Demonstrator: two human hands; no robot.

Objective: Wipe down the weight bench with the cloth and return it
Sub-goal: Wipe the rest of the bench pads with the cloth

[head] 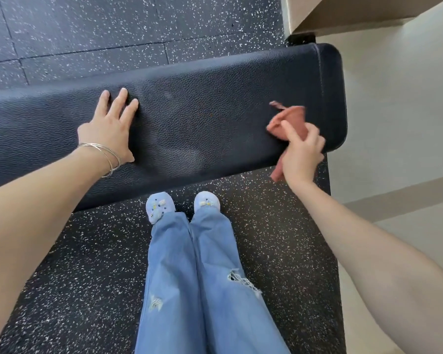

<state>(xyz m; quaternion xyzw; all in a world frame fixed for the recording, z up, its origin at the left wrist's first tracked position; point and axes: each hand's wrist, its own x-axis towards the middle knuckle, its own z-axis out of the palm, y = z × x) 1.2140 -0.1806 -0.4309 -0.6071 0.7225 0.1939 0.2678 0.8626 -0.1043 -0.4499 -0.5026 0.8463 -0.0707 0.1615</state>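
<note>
- Speckled black rubber gym floor (87, 34), beige wall on the right; black padded weight bench (202, 118) runs across the view, its right end close to that wall.
- Left hand (108, 129) lies flat on the pad, fingers straight and slightly spread, bracing; thin bangles (108, 154) on the wrist.
- Right hand (302, 154) sits at the bench's right end near the front edge, fingers curled around a bunched rust-red cloth (289, 121); one corner sticks up, a tail hangs below the hand.
- Can't tell whether the cloth touches the pad.
- Faint dull smears show mid-pad between the hands; could be wipe marks or glare, can't say.
- Judgement: wiping is underway, right end in hand. The pad under and beyond the left hand probably remains.
- Return not started; the cloth's home spot isn't in view.
</note>
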